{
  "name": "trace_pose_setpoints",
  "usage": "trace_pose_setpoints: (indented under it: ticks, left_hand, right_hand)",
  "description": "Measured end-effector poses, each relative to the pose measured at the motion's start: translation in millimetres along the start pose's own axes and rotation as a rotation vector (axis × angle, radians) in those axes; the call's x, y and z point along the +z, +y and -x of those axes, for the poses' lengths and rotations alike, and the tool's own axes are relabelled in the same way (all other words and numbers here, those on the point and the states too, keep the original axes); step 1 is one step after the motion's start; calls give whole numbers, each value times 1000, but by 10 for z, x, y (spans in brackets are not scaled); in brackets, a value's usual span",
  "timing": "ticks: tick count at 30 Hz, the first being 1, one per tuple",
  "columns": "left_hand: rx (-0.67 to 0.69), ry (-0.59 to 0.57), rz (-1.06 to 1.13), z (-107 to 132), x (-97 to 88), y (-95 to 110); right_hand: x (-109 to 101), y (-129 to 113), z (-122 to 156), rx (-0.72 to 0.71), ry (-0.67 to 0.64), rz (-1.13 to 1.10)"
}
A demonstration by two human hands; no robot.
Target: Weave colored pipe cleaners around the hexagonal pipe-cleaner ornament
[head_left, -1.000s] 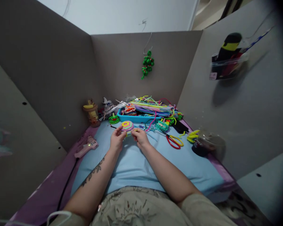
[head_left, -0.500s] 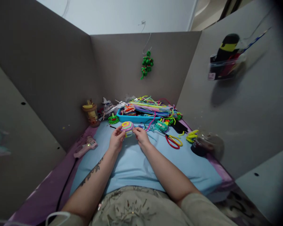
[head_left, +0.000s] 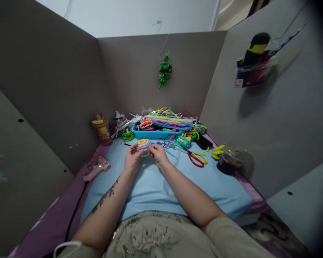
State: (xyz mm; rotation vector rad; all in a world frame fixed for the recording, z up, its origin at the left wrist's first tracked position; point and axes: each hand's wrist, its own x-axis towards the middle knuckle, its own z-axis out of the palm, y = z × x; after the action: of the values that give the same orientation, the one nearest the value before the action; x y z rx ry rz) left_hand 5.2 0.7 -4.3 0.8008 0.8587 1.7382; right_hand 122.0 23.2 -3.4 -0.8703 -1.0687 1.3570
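Between my two hands, above the blue cloth (head_left: 148, 186), is a round piece of coiled pipe cleaners (head_left: 143, 144) in yellow, pink, green and purple. My left hand (head_left: 132, 156) pinches its left edge between thumb and fingers. At its right edge, my right hand (head_left: 157, 153) has thumb and fingertips pressed together on it. A bit of pale yellow-green strand shows under the coil. Just behind my hands stands a blue tray (head_left: 158, 134) heaped with loose pipe cleaners (head_left: 167, 120). The underside of the coil is hidden.
Scissors with red and yellow handles (head_left: 197, 158) lie right of my hands, near a teal fuzzy piece (head_left: 183, 141) and a black phone-like object (head_left: 204, 142). A pink glue gun (head_left: 97, 170) rests at left. Grey panels (head_left: 140, 71) enclose the table; a green ornament (head_left: 165, 71) hangs behind.
The coil has tilted slightly in my hands, and my right hand has shifted a little left along its edge. The whole view has moved slightly.
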Motion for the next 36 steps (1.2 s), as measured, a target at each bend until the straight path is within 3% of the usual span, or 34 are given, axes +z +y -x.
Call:
trace_pose_setpoints:
  ticks: [4,9,13,18,28,32,36]
  left_hand:
    - [31,55,-34,0,3,-12]
    - [64,124,-25,-13,-10,-11]
    - [63,169,30,-19,-21,13]
    - [58,169,42,-18,-13,27]
    - [27,96,64,-13,-38,8]
    - [4,80,89,0,-31,9]
    - [-16,73,74,4,-10,6]
  right_hand:
    - [22,76,-5,-75,95,23]
    - [31,45,94,-432,244,366]
    - [39,-22,217,-651,124,690]
    - [39,-7,242,-661,94,873]
    - [29,21,180,-660,67,866]
    - [35,18,171,-648,91,813]
    - [24,36,110,-558,126,605]
